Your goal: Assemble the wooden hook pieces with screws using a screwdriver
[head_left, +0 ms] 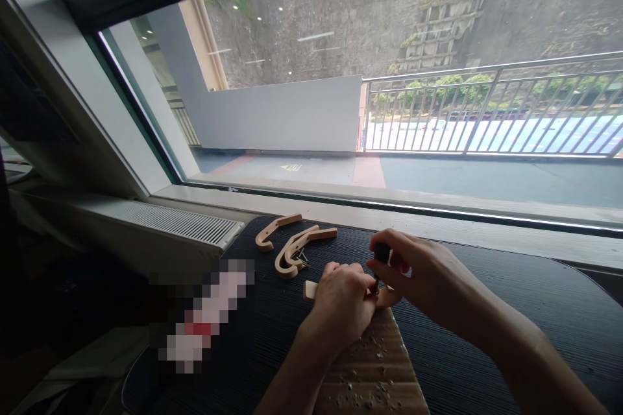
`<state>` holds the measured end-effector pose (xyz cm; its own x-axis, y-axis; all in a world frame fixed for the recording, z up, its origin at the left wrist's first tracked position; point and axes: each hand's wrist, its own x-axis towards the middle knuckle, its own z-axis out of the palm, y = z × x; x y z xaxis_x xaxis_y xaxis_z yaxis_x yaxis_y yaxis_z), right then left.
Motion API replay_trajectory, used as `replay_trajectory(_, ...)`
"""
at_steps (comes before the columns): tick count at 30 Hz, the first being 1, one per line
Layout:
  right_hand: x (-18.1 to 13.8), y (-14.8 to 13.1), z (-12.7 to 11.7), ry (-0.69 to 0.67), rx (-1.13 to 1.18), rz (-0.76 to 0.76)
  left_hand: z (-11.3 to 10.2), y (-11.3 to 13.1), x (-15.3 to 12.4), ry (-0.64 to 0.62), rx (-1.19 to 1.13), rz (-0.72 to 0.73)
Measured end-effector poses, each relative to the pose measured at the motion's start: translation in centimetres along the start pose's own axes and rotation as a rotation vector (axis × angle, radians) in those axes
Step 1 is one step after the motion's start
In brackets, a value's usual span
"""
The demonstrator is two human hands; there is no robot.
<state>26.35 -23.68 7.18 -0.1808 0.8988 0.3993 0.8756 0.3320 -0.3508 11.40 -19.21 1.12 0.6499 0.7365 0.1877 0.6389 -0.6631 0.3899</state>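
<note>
My left hand (343,301) is closed over a pale wooden hook (389,297), pressing it onto a piece of corrugated cardboard (374,363). One squared end of the hook sticks out left of my knuckles, and its curved end shows at the right. Between the thumb and fingers of my right hand (409,259) is the black handle of a small screwdriver (382,251). It stands nearly upright, its shaft pointing down at the hook beside my left fingertips; the tip is hard to make out. Beyond my left hand lie several more wooden hooks (292,248) with a few metal screws (302,259).
Everything rests on a dark, ribbed-looking table (487,337). Holes and small debris mark the cardboard. A blurred-out pinkish item (209,318) lies at the left. A window sill (341,211) and large window border the far edge, with a white vented radiator (180,217) at the left.
</note>
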Motion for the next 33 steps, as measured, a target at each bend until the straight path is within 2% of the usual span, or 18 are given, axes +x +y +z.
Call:
replay_trajectory(10, -0.4, -0.3, -0.7, 0.009, 0.162, -0.001, -0.2, 0.1, 0.0, 0.012, -0.011, 0.017)
replay_trajectory(19, 0.0, 0.2, -0.2, 0.017, 0.116, 0.056, -0.4, 0.2, 0.0, -0.009, -0.069, -0.008)
replay_trajectory(24, -0.2, -0.4, -0.2, -0.022, 0.16, 0.01, -0.5, 0.1, -0.1, -0.013, -0.069, 0.005)
replay_trajectory(33, 0.2, 0.1, 0.4, 0.006, 0.113, -0.025, -0.2, 0.1, 0.0, 0.025, -0.049, -0.016)
